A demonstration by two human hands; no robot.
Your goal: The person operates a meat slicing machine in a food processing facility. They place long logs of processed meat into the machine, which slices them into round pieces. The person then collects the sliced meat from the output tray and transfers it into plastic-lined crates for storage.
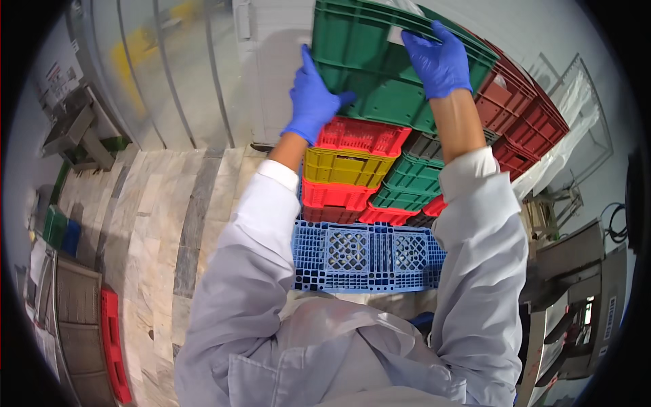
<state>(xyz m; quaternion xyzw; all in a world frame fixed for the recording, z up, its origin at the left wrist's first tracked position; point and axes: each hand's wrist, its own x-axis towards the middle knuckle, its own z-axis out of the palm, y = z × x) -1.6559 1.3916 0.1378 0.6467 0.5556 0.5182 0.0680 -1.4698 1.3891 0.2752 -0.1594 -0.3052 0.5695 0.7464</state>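
A large green plastic crate (369, 88) sits tilted at the top of a stack, straight ahead of me. My left hand (313, 95), in a blue glove, grips its lower left corner, thumb across the front and fingers along the side. Higher up, my right hand (441, 62), also in a blue glove, holds the crate's upper rim; its fingertips bend over the edge near a small white label (396, 35). Directly below are a red crate (363, 138) and a yellow crate (346, 167). What the green crate contains is mostly hidden, though some clear plastic shows at its top.
Further red, green and dark crates make up neighbouring columns, with dark red crates (505, 95) on the right. Everything stands on a blue plastic pallet (352, 261). A translucent strip curtain (176, 68) hangs at the left. Metal equipment (576, 325) stands at my right; a red crate (114, 346) lies left.
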